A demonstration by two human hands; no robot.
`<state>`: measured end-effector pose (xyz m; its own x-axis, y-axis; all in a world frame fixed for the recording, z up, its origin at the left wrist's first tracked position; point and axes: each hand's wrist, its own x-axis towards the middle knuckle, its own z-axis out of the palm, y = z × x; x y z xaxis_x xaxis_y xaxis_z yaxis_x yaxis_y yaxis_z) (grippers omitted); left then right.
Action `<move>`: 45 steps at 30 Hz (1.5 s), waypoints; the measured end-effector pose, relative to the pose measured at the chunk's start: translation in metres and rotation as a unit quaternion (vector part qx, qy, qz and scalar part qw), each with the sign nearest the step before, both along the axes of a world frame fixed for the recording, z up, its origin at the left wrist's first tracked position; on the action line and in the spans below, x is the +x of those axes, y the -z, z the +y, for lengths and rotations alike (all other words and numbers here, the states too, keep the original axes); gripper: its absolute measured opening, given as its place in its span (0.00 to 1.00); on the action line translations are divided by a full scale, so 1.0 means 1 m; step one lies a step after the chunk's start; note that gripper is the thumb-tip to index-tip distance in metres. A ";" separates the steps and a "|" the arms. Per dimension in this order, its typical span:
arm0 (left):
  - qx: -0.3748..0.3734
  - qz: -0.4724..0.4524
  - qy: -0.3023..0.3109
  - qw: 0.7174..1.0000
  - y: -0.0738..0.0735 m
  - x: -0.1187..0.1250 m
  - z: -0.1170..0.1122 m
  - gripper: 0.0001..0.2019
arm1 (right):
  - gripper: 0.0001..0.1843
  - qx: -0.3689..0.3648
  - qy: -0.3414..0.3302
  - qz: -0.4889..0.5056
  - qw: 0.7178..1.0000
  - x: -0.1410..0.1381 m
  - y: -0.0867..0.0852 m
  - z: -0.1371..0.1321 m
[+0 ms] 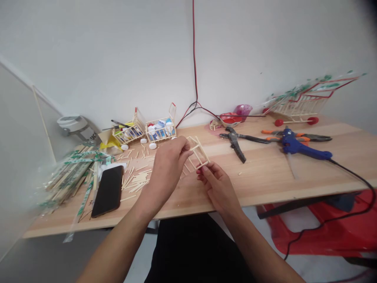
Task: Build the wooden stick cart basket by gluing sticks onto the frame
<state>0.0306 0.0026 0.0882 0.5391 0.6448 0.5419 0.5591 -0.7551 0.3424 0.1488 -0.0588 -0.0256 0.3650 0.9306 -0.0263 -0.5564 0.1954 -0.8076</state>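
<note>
Both hands hold a small frame of pale wooden sticks point(199, 154) above the table's front half. My left hand point(169, 163) is closed at the frame's upper left, its fingertips partly hidden behind the hand. With thumb and fingers, my right hand point(216, 184) pinches the lower right corner. Short cut sticks point(140, 179) lie scattered on the table left of my left hand. Behind it stand two little stick-built carts, one cart point(160, 129) filled with blue and white pieces, the other cart point(129, 133) with pens and other small items.
On the wooden table point(265, 173) lie a black phone point(108, 191), wrapped stick bundles point(70, 173), cutting pliers point(235, 143), a blue glue gun point(303, 147) with a trailing cord and orange-handled pliers point(319, 137). A red-wheeled cart point(306, 106) stands back right, near a red bowl point(231, 118).
</note>
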 end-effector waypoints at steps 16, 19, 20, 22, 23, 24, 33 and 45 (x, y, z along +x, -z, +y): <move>-0.050 -0.015 0.020 0.998 0.000 -0.023 0.003 0.02 | 0.11 0.014 0.012 0.039 0.999 -0.002 -0.006 -0.001; -0.085 -0.029 0.018 0.996 0.002 -0.026 0.005 0.03 | 0.11 0.013 0.012 0.038 0.999 -0.003 -0.007 -0.001; -0.098 -0.031 0.017 0.995 0.003 -0.026 0.006 0.03 | 0.11 0.012 0.012 0.038 0.999 -0.003 -0.007 0.000; -0.120 -0.036 0.017 0.992 0.003 -0.026 0.006 0.04 | 0.11 0.012 0.009 0.044 0.999 -0.004 -0.008 0.000; -0.129 -0.039 0.017 0.991 0.003 -0.026 0.006 0.04 | 0.11 0.011 0.006 0.049 0.999 -0.004 -0.008 0.000; -0.136 -0.041 0.018 0.990 0.003 -0.026 0.006 0.04 | 0.12 0.009 0.001 0.054 0.999 -0.004 -0.008 0.000; -0.154 -0.052 0.014 0.987 0.004 -0.020 0.007 0.06 | 0.10 0.011 -0.017 0.066 0.998 -0.004 -0.009 -0.002; -0.325 -0.110 0.068 0.937 -0.001 -0.019 0.014 0.09 | 0.10 0.017 -0.016 0.068 0.997 -0.002 -0.006 -0.003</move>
